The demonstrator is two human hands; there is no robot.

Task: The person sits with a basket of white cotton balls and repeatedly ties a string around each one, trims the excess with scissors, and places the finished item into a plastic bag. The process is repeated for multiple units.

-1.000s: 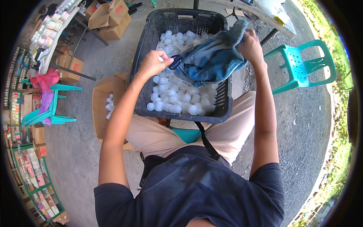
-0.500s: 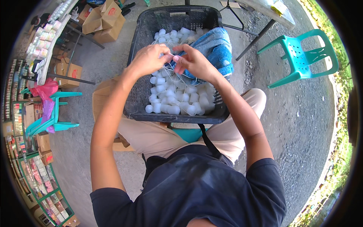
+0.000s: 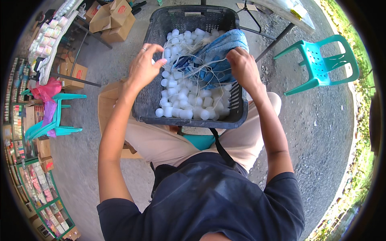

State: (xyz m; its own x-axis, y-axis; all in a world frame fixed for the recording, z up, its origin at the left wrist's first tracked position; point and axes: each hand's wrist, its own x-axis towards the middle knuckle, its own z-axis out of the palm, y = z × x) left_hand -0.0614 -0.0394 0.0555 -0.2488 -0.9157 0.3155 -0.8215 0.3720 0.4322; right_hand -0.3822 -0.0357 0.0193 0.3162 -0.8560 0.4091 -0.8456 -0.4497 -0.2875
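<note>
A black plastic crate (image 3: 138, 105) in front of me holds many small white rounded plastic pieces (image 3: 185, 114) with thin white strings among them. My left hand (image 3: 144, 67) hovers at the crate's left side, thumb and forefinger spread apart, with nothing visible gripped. Over the right side, my right hand (image 3: 244, 69) is closed with its fingertips pinched on white strings (image 3: 205, 65), which stretch leftward across the crate. A blue towel (image 3: 221, 45) lies bunched inside, beneath the strings and beside my right hand. Something dark blue (image 3: 183, 62), partly hidden, lies under the strings.
A turquoise plastic chair (image 3: 321, 64) stands to the right. At the far left are cardboard boxes (image 3: 114, 20), a table (image 3: 60, 44) with packed rolls, another turquoise chair (image 3: 60, 114) with bags, and shelves (image 3: 44, 193). Another table (image 3: 297, 18) stands at the far right.
My hands, close together over the crate's middle before, have moved apart. The left went left and opened; the right went right with the strings, which now spread across the towel.
</note>
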